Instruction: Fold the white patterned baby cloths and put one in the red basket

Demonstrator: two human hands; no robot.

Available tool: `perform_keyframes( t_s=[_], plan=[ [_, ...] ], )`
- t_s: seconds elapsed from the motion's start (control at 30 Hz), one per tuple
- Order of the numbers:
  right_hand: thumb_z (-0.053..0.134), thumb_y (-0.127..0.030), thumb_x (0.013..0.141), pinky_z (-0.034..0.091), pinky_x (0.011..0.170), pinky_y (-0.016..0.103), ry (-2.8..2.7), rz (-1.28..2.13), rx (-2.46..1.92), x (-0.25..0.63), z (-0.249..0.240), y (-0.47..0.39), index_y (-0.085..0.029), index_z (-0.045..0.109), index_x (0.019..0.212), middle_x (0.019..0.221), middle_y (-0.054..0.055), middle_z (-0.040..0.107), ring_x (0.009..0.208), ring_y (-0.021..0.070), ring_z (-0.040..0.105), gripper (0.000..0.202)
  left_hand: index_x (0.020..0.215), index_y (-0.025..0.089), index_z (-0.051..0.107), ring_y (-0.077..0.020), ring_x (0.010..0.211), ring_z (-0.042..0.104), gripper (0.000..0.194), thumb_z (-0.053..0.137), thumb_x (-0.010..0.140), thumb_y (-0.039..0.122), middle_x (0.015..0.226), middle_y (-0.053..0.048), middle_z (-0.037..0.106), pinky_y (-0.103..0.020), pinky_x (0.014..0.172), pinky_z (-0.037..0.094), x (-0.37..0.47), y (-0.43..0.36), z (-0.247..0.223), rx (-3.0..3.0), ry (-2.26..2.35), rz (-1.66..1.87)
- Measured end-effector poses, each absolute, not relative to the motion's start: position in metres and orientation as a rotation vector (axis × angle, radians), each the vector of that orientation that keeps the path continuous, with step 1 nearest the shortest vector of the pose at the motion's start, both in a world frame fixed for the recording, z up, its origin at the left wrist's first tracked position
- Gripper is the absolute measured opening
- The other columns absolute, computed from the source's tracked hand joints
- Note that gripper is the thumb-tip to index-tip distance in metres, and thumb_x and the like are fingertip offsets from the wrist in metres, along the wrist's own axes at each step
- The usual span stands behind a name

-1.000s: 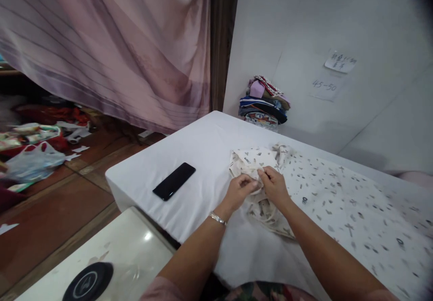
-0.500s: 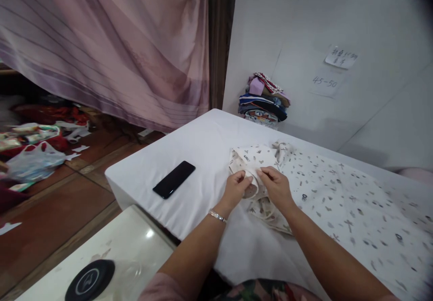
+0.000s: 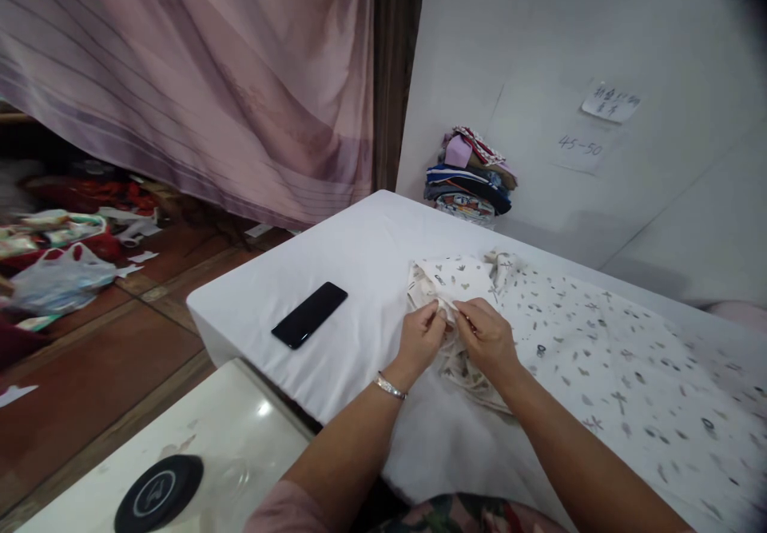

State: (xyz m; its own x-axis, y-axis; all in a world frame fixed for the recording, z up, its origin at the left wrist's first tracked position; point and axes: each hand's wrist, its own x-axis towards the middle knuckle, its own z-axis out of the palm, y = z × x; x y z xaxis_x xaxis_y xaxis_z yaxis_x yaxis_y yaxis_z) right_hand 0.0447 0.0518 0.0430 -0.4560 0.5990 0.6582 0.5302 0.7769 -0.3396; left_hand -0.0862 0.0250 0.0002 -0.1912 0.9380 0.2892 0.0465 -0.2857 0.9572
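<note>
A cream fabric sheet (image 3: 575, 357) printed with small motifs spreads over the right side of the white-covered table (image 3: 359, 245). Its left end is bunched and partly folded. My left hand (image 3: 419, 333), with a silver bracelet at the wrist, pinches the bunched edge. Right beside it, my right hand (image 3: 484, 333) grips the same edge, fingers curled and almost touching the left ones. Some of the cloth between the fingertips is hidden. To the left of both hands a black smartphone (image 3: 310, 315) lies flat on the table.
A stack of folded clothes (image 3: 470, 173) stands by the wall beyond the table. At lower left, a black round object (image 3: 159, 493) sits on a glossy white surface (image 3: 240, 421). A pink curtain (image 3: 240, 77) hangs behind; a plastic bag (image 3: 63, 277) lies on the floor.
My hands have drawn closer together on the fabric edge. The loop of cloth that hung between them is now gathered at my fingertips. The phone has stayed put.
</note>
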Motion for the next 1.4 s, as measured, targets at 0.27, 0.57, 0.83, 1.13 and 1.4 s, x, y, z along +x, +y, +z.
perform_keyframes(
  t_s=[0.27, 0.57, 0.83, 1.13, 1.4],
  plan=[
    [0.040, -0.018, 0.091, 0.047, 0.070, 0.029, -2.262, -0.032, -0.920, 0.034, 0.034, 0.040, -0.016, 0.056, 0.118, 0.090, 0.008, 0.060, 0.086, 0.0197, 0.055, 0.031, 0.069, 0.019, 0.045, -0.0096, 0.055, 0.039, 0.025, 0.044, 0.088, 0.034, 0.058, 0.004, 0.043, -0.022, 0.054, 0.034, -0.088, 0.022, 0.005, 1.429, 1.283, 1.616],
    [0.044, -0.009, 0.079, 0.052, 0.077, 0.033, -2.252, 0.419, -0.826, 0.032, 0.026, 0.037, -0.019, 0.047, 0.130, 0.106, 0.009, 0.056, 0.095, 0.0197, 0.054, 0.052, 0.063, 0.018, 0.049, -0.0095, 0.053, 0.042, 0.036, 0.050, 0.084, 0.046, 0.054, 0.004, 0.044, -0.022, 0.052, 0.035, -0.094, 0.030, 0.008, 1.194, 1.297, 1.632],
    [0.045, -0.017, 0.088, 0.053, 0.082, 0.036, -2.122, 0.366, -0.764, 0.095, 0.010, 0.035, -0.021, 0.062, 0.110, 0.109, 0.010, 0.059, 0.101, 0.0199, 0.057, 0.028, 0.057, 0.019, 0.046, -0.0089, 0.045, 0.041, 0.040, 0.053, 0.081, 0.050, 0.046, 0.006, 0.041, -0.021, 0.046, 0.033, -0.130, 0.049, 0.004, 0.791, 1.354, 1.860],
    [0.048, -0.033, 0.088, 0.056, 0.073, 0.034, -2.073, 0.341, -1.254, 0.185, -0.035, -0.005, -0.019, 0.064, 0.104, 0.109, 0.011, 0.062, 0.093, 0.0207, 0.062, 0.027, 0.068, 0.016, 0.052, -0.0091, 0.055, 0.053, 0.017, 0.055, 0.079, 0.028, 0.055, 0.004, 0.052, -0.020, 0.056, 0.041, -0.179, 0.080, 0.015, 0.313, 1.010, 2.039],
    [0.054, -0.034, 0.085, 0.048, 0.093, 0.045, -2.393, 0.143, -1.096, 0.176, -0.046, -0.019, -0.019, 0.054, 0.126, 0.125, 0.013, 0.057, 0.113, 0.0259, 0.054, 0.044, 0.071, 0.015, 0.051, -0.0075, 0.050, 0.052, 0.013, 0.048, 0.084, 0.017, 0.054, 0.004, 0.053, -0.018, 0.050, 0.043, -0.247, 0.110, 0.090, 0.324, 1.146, 2.106]
  ],
)
